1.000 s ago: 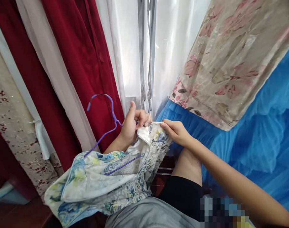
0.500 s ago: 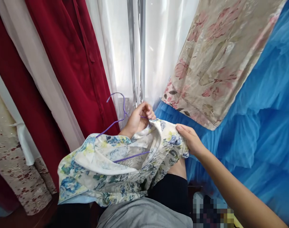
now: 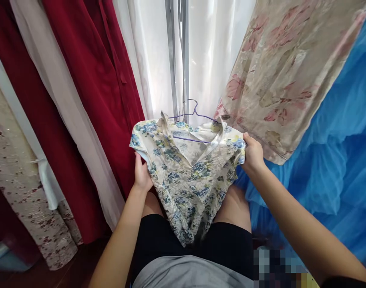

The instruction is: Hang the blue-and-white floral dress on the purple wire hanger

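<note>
A small cream dress with blue and yellow flowers (image 3: 189, 172) hangs on a purple wire hanger (image 3: 192, 116), held up in front of me over my knees. My left hand (image 3: 141, 174) grips its left sleeve edge, fingers closed behind the cloth. My right hand (image 3: 252, 154) grips the right shoulder, fingers wrapped round the fabric. The hanger's hook pokes out above the collar, close to the metal rail.
Hanging garments surround me: a dark red dress (image 3: 89, 92) and a white one (image 3: 59, 108) on the left, a sheer white curtain (image 3: 207, 60) and metal rail (image 3: 172, 60) ahead, a beige pink-flowered cloth (image 3: 288, 68) and blue tulle (image 3: 330, 160) on the right.
The dress has been turned upright and spread out facing me. My left hand left the hanger neck and took the left sleeve; my right hand shifted to the right shoulder.
</note>
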Demonstrator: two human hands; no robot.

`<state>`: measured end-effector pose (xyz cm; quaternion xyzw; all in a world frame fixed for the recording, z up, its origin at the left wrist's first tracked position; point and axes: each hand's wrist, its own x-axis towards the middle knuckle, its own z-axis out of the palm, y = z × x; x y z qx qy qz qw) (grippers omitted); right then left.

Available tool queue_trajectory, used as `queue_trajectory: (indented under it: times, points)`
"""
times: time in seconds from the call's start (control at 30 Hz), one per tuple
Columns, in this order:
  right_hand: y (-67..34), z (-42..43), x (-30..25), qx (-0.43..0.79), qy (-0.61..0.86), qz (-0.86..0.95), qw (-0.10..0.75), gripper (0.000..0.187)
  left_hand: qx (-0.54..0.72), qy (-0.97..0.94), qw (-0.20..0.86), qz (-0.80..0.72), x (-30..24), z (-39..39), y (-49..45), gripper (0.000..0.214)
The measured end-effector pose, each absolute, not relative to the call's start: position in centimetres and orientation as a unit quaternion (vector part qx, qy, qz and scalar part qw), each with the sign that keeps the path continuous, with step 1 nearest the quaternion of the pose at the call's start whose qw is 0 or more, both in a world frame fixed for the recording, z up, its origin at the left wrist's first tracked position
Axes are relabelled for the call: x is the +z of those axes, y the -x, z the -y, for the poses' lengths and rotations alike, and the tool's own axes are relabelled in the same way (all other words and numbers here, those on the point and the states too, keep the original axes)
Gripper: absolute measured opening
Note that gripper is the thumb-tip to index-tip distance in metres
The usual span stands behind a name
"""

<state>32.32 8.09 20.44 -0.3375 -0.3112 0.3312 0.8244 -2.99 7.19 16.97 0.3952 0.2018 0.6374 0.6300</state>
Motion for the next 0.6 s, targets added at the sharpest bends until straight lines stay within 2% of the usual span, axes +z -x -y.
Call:
queue_trajectory:
  times: [0.1,0.23,0.37,0.47,0.57,0.6]
  points:
    - [-31.3,-8.2,20.8,0.338,0.333,0.351,0.808,0.034,0.663,-0.387,0.584,-0.264,13.4,-5.0,4.4,0.075]
    - [-31.5,-6.2,19.5,0.339,0.353,0.410,0.770,0.036,0.625,-0.426,0.530,-0.385,7.5,-1.5,4.2,0.070]
    - [-32.3,-4.4,17.2,0.325,0.400,0.475,0.713,0.039,0.617,-0.442,0.505,-0.411,2.8,1.1,2.2,0.060]
    - [-33.5,-3.0,14.4,0.201,0.436,0.432,0.763,0.037,0.631,-0.412,0.487,-0.442,1.1,2.1,1.3,0.067]
    - [-33.9,-0.9,10.5,0.043,0.466,0.234,0.852,0.030,0.644,-0.402,0.465,-0.457,0.5,2.7,1.0,0.072]
    - [-33.6,-0.1,9.2,0.025,0.475,0.189,0.859,0.029,0.640,-0.406,0.465,-0.456,0.5,2.9,0.9,0.071]
